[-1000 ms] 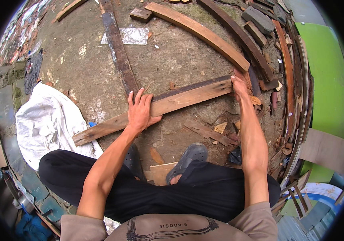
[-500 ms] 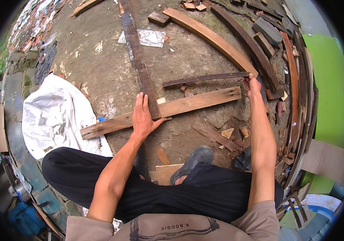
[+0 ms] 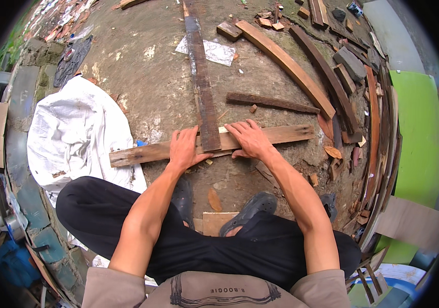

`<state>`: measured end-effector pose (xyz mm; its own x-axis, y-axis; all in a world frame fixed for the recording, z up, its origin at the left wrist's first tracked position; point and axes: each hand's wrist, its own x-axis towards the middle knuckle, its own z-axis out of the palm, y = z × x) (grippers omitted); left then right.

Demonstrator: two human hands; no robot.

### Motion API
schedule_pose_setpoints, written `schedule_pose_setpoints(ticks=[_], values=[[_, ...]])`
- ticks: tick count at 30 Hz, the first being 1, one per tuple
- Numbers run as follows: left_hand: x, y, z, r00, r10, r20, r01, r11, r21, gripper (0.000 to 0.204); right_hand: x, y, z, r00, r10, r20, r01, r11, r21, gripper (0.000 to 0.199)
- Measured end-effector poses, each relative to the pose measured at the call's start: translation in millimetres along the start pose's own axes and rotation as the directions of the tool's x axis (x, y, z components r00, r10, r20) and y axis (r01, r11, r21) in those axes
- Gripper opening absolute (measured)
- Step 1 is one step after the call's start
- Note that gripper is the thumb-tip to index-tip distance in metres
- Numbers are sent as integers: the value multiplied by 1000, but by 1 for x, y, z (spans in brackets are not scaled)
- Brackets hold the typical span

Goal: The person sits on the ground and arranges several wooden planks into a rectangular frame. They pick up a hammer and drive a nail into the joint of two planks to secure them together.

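Observation:
A light brown wooden plank (image 3: 286, 134) lies crosswise in front of me, its left end over a white sack. The near end of a long dark board (image 3: 208, 108) rests on it, roughly at a right angle. My left hand (image 3: 182, 150) grips the plank just left of the dark board, fingers over the far side and thumb along the near edge. To the right of that board, my right hand (image 3: 252, 141) is wrapped over the same plank, thumb at the near edge. A narrow dark wooden strip (image 3: 273, 101) lies on the ground beyond the right hand.
The white sack (image 3: 76, 133) spreads at the left beside a low block wall (image 3: 27, 149). Two long timbers (image 3: 286, 66) and a grey block (image 3: 349, 63) lie at the far right. Wood scraps and a green panel (image 3: 419, 143) line the right side.
My right hand has let go of the narrow dark strip and moved left onto the plank. The strip now lies on the ground. My left hand stays by the joint of the boards.

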<state>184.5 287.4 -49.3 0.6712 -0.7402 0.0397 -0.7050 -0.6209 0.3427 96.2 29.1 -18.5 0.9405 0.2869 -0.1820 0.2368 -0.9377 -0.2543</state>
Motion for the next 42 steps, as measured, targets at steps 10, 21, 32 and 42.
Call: schedule_pose_setpoints(ticks=[10, 21, 32, 42], values=[[-1, 2, -7, 999, -11, 51, 12, 999, -30, 128, 12, -10, 14, 980, 40, 196, -43, 999, 11, 83], [-3, -4, 2, 997, 50, -53, -53, 997, -57, 129, 9, -14, 12, 975, 78, 207, -92, 994, 59, 86], [-2, -1, 0, 1000, 2, 18, -1, 998, -60, 129, 6, -18, 13, 983, 102, 153, -103, 995, -5, 85], [0, -1, -9, 998, -35, 48, 40, 993, -111, 122, 9, -28, 24, 985, -120, -125, 115, 992, -48, 73]])
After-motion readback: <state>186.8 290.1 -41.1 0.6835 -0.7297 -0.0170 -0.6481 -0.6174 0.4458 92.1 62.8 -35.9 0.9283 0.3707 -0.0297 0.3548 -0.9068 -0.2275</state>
